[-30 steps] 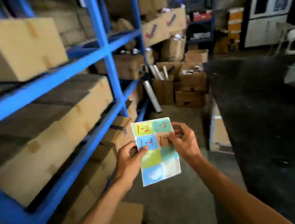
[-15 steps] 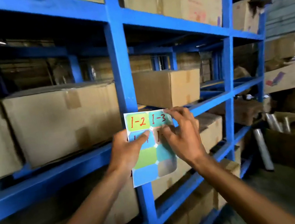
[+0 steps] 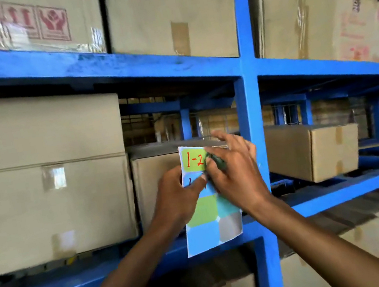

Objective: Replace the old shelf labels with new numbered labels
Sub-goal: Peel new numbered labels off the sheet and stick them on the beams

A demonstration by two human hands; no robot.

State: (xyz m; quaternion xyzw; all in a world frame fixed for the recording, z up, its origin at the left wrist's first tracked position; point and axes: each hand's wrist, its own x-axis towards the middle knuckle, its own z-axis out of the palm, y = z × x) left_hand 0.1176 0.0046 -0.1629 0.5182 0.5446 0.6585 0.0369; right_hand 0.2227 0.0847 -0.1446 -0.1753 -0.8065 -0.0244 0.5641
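A sheet of coloured sticker labels point(image 3: 211, 217) hangs upright in front of the blue shelf rack point(image 3: 251, 112). Its top-left green label reads "1-2" in red. My left hand point(image 3: 176, 196) pinches the sheet's left edge, thumb across the second row. My right hand point(image 3: 236, 175) lies over the sheet's upper right part, thumb and forefinger pinching a curled green label point(image 3: 217, 161) lifted off the sheet. The other numbered labels are hidden under my fingers. No old label is visible on the beams.
Taped cardboard boxes fill the rack: a large one point(image 3: 45, 176) at left, a smaller one point(image 3: 311, 152) at right, more above point(image 3: 170, 12) and below. A blue upright stands just right of my hands. A blue beam point(image 3: 343, 189) runs behind the sheet's lower end.
The view swung from the aisle floor up to the rack and moved closer. My right hand shifted from the sheet's middle row to its top right and is peeling a green label off.
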